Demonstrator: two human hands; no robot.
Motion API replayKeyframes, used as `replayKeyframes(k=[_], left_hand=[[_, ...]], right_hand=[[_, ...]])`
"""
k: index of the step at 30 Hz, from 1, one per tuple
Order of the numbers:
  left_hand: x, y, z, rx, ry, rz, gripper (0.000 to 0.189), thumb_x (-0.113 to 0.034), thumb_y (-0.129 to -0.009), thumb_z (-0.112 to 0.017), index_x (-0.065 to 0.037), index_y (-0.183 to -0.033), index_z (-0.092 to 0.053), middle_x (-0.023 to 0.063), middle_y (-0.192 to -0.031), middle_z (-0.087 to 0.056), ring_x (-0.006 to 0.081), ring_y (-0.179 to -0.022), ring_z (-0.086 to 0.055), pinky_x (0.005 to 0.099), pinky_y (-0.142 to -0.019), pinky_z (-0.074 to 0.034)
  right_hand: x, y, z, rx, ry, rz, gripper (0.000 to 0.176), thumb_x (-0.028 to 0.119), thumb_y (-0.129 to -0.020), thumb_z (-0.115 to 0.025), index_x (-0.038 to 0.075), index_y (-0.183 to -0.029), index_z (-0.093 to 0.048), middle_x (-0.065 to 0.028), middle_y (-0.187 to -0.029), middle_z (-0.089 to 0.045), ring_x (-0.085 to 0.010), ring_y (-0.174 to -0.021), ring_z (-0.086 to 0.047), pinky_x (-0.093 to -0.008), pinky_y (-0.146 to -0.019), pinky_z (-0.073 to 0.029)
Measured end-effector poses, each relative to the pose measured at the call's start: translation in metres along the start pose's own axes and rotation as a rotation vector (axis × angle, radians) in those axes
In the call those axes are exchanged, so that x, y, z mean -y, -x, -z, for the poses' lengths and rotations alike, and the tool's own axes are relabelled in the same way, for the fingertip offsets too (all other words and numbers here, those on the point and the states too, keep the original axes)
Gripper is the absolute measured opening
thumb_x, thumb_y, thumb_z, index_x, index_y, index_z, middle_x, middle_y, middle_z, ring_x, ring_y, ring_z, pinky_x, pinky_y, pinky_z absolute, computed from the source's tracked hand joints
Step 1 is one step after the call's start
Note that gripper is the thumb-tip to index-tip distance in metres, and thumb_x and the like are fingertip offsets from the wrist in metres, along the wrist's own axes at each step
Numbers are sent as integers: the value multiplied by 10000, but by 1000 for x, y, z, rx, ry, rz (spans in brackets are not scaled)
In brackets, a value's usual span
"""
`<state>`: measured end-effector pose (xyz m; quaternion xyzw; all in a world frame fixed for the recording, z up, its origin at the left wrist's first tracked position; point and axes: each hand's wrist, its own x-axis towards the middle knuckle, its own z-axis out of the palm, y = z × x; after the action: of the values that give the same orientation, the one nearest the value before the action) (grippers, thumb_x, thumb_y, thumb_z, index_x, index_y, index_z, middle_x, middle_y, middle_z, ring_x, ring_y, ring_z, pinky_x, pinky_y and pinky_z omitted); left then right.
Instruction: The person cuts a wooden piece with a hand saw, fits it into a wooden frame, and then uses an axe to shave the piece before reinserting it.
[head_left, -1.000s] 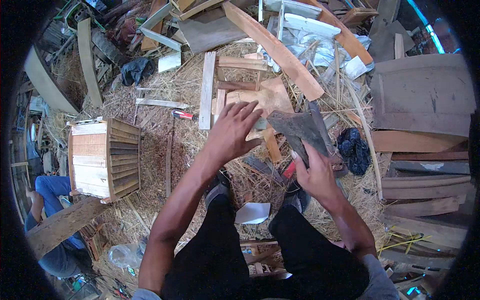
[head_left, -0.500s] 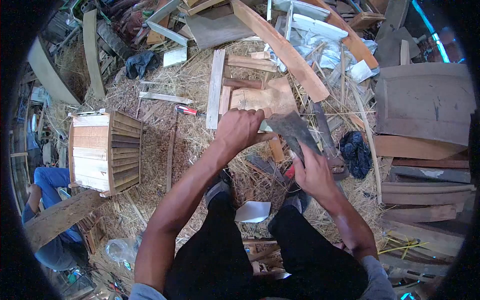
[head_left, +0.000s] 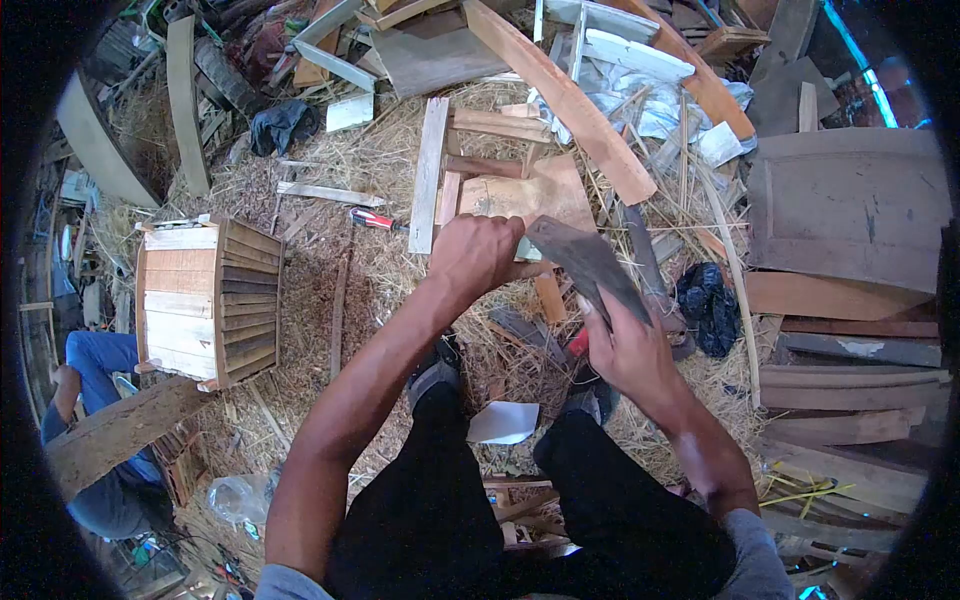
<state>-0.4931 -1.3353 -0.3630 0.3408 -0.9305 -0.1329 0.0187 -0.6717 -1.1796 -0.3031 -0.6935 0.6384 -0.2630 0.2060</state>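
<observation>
My right hand (head_left: pixel 630 350) is closed on the handle end of a machete (head_left: pixel 590 262) with a broad, dark, worn blade. The blade slants up and left, and its tip lies near my left hand (head_left: pixel 477 258). That hand makes a fist around a small wood piece (head_left: pixel 530 270), whose end sticks out below the fingers beside the blade. Most of the wood piece is hidden by the hand. Just beyond both hands, a flat wooden board (head_left: pixel 545 195) lies on the straw.
A slatted wooden crate (head_left: pixel 180 300) stands at left, near another person's jeans-clad leg (head_left: pixel 105 360). A red screwdriver (head_left: pixel 372 219) and a pale plank (head_left: pixel 429 180) lie ahead. A black plastic bag (head_left: pixel 708 305) and stacked boards (head_left: pixel 850 390) lie at right.
The machete blade has turned and shifted slightly in my right hand, its tip a little further left. My left hand stays almost in place on the wood piece.
</observation>
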Motion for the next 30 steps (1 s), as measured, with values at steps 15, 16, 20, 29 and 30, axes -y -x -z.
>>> replayKeyframes(k=[15, 16, 20, 29, 30], left_hand=[[-1, 0, 4, 71, 25, 11, 538, -602, -791, -725, -77, -883, -656, 121, -760, -719, 283, -703, -722, 407, -618, -553], [0, -1, 4, 61, 30, 4, 530, -590, -790, -732, -75, -885, -652, 125, -763, -719, 293, -708, -720, 415, -621, -554], [9, -3, 0, 72, 61, -36, 517, -547, -776, -763, -61, -905, -643, 147, -765, -712, 333, -719, -713, 451, -636, -557], [-9, 4, 41, 49, 180, 144, 526, -467, -770, -798, -5, -954, -626, 204, -764, -694, 398, -716, -702, 487, -675, -573], [-13, 5, 40, -7, 219, 187, 523, -457, -776, -796, 2, -955, -621, 216, -765, -692, 408, -712, -701, 487, -677, -576]], right_hand=[[-3, 12, -14, -83, -150, -206, 446, 86, -956, -570, -91, -1355, -476, -344, -1182, -614, -496, -1086, -624, -478, -924, -508], [-2, 13, -16, -76, -167, -211, 469, 89, -959, -569, -89, -1377, -450, -346, -1185, -613, -496, -1088, -624, -474, -927, -508], [-3, 24, -21, -96, -227, -255, 525, 109, -972, -566, -81, -1430, -392, -341, -1191, -616, -476, -1105, -633, -460, -939, -505], [-10, 16, -12, -200, -494, -419, 550, 138, -977, -581, -58, -1450, -381, -291, -1192, -639, -403, -1116, -657, -433, -939, -509], [-5, 12, -8, -198, -500, -416, 549, 139, -977, -582, -61, -1449, -382, -290, -1191, -641, -401, -1117, -657, -429, -940, -510]])
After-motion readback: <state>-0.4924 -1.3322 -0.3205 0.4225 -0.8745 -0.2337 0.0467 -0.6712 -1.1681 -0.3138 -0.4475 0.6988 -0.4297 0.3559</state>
